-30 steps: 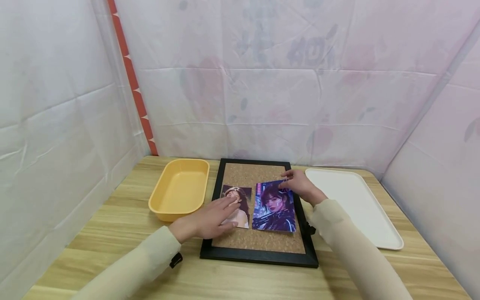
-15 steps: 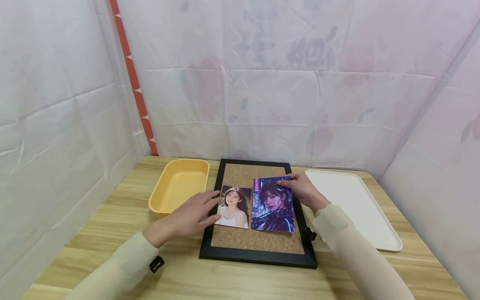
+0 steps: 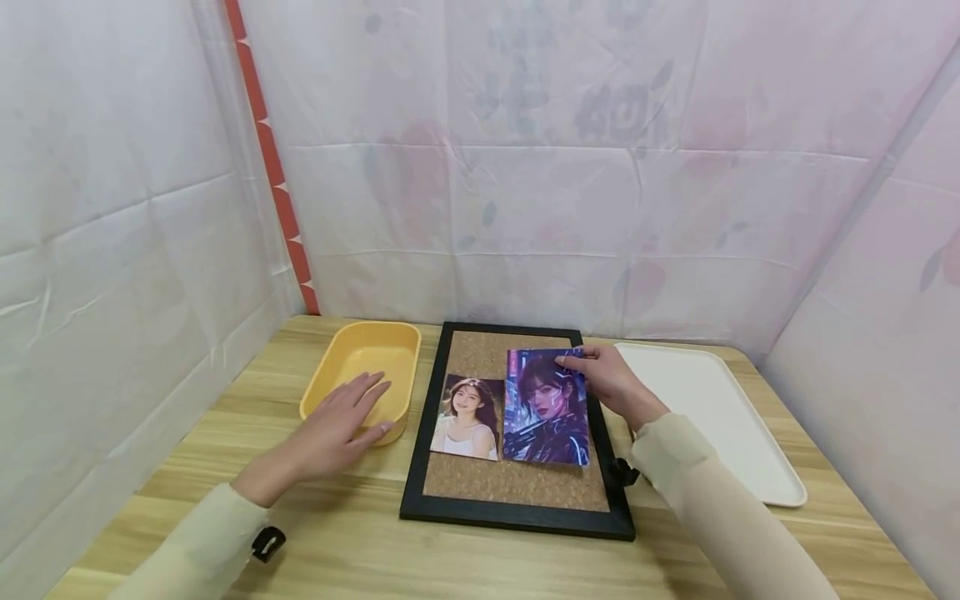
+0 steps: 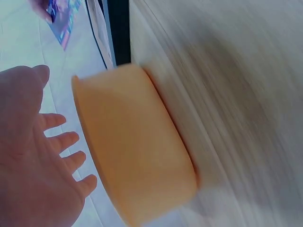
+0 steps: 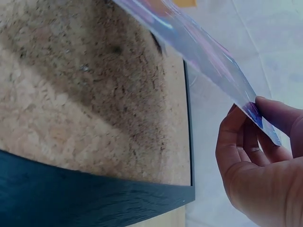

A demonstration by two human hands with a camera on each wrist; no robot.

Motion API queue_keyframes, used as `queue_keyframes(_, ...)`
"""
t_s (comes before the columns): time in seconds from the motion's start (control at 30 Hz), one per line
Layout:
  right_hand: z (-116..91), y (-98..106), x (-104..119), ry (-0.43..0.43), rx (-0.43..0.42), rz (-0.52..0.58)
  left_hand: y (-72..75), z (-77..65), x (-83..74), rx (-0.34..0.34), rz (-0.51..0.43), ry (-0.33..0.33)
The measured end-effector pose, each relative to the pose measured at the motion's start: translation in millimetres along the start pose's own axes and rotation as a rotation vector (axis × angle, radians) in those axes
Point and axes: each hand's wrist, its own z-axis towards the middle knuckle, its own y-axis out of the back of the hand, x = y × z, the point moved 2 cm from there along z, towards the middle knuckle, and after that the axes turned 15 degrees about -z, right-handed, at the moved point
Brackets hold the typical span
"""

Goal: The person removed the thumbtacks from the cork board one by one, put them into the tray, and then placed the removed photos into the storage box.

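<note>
My right hand (image 3: 618,385) pinches the upper right corner of a purple-blue picture card (image 3: 546,412), thumb on the front and fingers behind. In the right wrist view the card (image 5: 208,59) is tilted, raised off the cork board (image 5: 94,94). A smaller photo card (image 3: 467,421) of a person in a white top lies on the left side of the black-framed cork board (image 3: 517,492). My left hand (image 3: 322,437) is over the near end of the yellow bin (image 3: 411,367), fingers spread and holding nothing. In the left wrist view its fingertips are near the rim of the bin (image 4: 132,142).
A white tray (image 3: 705,417) lies on the wooden table (image 3: 450,567) to the right of the board, partly behind my right forearm. White cloth walls (image 3: 540,200) with a faint pattern enclose the table at the back and sides.
My left hand has left the small photo card and moved left to the yellow bin. My right hand still holds the purple-blue card, its upper end now lifted off the board.
</note>
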Motion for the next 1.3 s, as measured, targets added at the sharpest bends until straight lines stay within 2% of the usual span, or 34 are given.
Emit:
queue_keyframes(0.23, -2.0, -0.4, 10.5, 0.028, 0.005, 0.005, 10.1, -11.7, 20.0, -0.05, 0.011, 0.062)
queue_keyframes(0.5, -0.6, -8.4, 27.6, 0.071, 0.001, -0.024, 14.9, -20.0, 35.8, -0.087, 0.0, 0.085)
queue_keyframes(0.73, 4.9, -19.3, 44.1, 0.104, 0.033, -0.012, 19.3, -28.4, 49.1, -0.089, 0.002, 0.136)
queue_keyframes(1.1, 10.7, -40.0, 72.2, 0.119, 0.032, 0.061, 19.4, -37.0, 62.4, -0.085, -0.028, 0.166)
queue_keyframes(1.3, 15.3, -50.8, 84.1, 0.13, 0.047, 0.082, 20.0, -38.9, 62.0, -0.067, -0.058, 0.218)
